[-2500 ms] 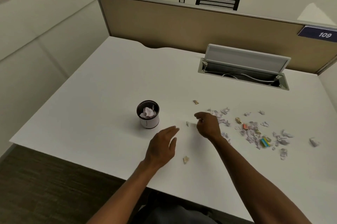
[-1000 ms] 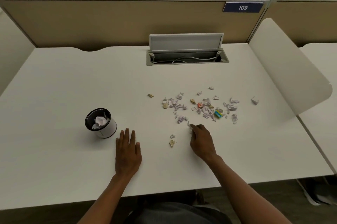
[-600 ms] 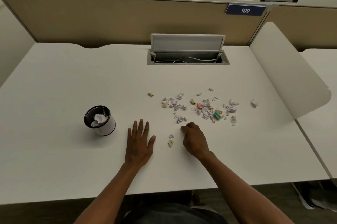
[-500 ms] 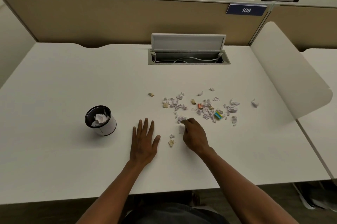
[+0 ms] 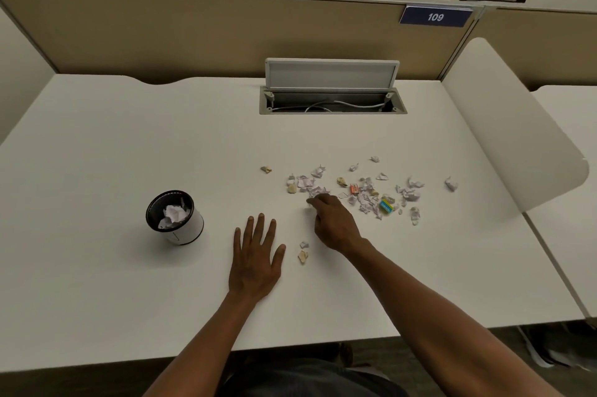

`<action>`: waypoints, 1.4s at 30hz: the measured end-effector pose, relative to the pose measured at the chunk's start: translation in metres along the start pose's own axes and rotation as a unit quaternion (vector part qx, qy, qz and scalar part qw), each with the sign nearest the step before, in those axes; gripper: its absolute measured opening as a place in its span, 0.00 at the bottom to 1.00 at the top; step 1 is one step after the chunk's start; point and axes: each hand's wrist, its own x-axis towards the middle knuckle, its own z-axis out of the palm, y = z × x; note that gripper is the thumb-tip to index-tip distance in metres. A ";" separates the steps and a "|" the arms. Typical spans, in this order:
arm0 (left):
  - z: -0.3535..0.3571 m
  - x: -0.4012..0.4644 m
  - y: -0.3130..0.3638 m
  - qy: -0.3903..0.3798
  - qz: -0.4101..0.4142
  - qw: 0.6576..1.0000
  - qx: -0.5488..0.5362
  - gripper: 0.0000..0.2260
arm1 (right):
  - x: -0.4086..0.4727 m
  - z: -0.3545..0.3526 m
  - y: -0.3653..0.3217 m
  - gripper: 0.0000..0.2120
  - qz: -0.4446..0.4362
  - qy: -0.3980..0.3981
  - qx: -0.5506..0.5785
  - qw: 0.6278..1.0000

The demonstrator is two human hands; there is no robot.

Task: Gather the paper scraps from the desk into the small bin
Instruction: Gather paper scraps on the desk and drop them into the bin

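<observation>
Paper scraps (image 5: pixel 365 193): head view, the only view. Most lie loose on the desk (image 5: pixel 129 138), spread in a wide patch well to the right of the small bin (image 5: pixel 174 218). The bin stands upright and holds some crumpled white paper, so a bit is done, but by my read the bulk is left. Strays: one tan scrap (image 5: pixel 266 169) right of the bin and further back, one white scrap (image 5: pixel 451 184) at the far right end of the patch, two small scraps (image 5: pixel 303 253) right of the bin, nearer the desk's front edge. An orange bit (image 5: pixel 354 188) and a blue-yellow bit (image 5: pixel 386 205) sit in the patch, well right of the bin.

Right hand (image 5: pixel 334 222): arm stretched forward, fingers curled in, fingertips (image 5: pixel 311 202) at the end of the patch nearest the bin. Looks like a pinch on a small white scrap, but cannot tell if anything is actually held.

Left hand (image 5: pixel 255 259): flat on the desk, palm down, fingers spread, holds nothing, just right of the bin, apart from it.
</observation>
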 end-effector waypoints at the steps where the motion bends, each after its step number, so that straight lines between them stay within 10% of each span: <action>1: -0.001 0.000 0.000 0.000 0.001 1.000 0.001 0.28 | 0.004 0.000 -0.003 0.24 -0.011 -0.013 -0.014 1.000; 11: -0.019 0.041 0.009 0.035 0.010 0.995 -0.091 0.25 | -0.032 0.018 0.001 0.22 -0.091 -0.023 -0.027 0.995; 21: -0.047 0.136 0.031 -0.075 0.081 0.993 -0.046 0.28 | -0.067 0.012 0.027 0.16 0.040 0.125 0.070 0.989; 42: -0.030 0.017 0.039 -0.122 0.108 0.960 -0.225 0.26 | -0.056 0.015 0.021 0.22 0.032 -0.013 0.014 0.999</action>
